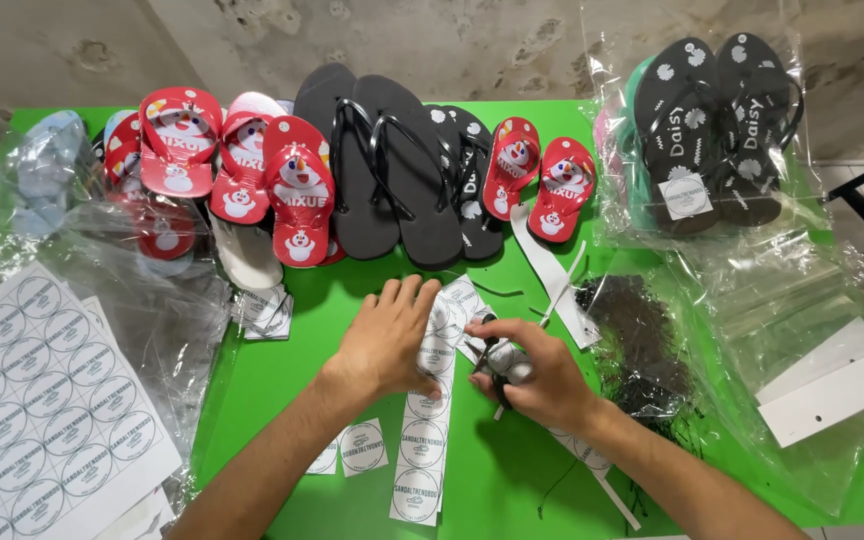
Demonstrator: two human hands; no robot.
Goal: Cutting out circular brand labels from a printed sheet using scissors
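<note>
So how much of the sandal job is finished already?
One black pair at the far right already sits in a clear bag with a round label. Right now the left hand presses down a strip of round stickers while the right hand works scissors on it. Still loose and unbagged: the red cartoon sandals and plain black flip-flops. A full sticker sheet lies uncut.

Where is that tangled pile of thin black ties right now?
In the head view, the pile of black ties lies on the green table, right of centre, just beyond the right hand and beside the clear plastic bags.
</note>
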